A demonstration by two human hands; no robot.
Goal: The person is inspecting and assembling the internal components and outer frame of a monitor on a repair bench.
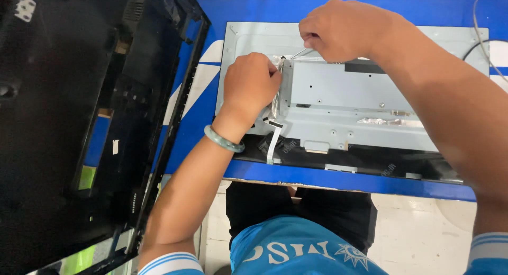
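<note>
We press our left hand (251, 84), curled shut, onto the foil tape (275, 100) at the metal panel (338, 103) edge on the blue worktop (206, 100). Our right hand (338, 29) pinches the tape's upper end. Peeling seems underway; steady, gentle pulling looks needed.

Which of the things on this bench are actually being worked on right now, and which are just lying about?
In hand:
- left hand pressing on the silver foil tape
- right hand pinching a thin strip at the tape's top end
- grey metal panel back
- white ribbon cable

Lying about:
- black plastic rear cover, left
- grey cable, top right
- blue table
</note>
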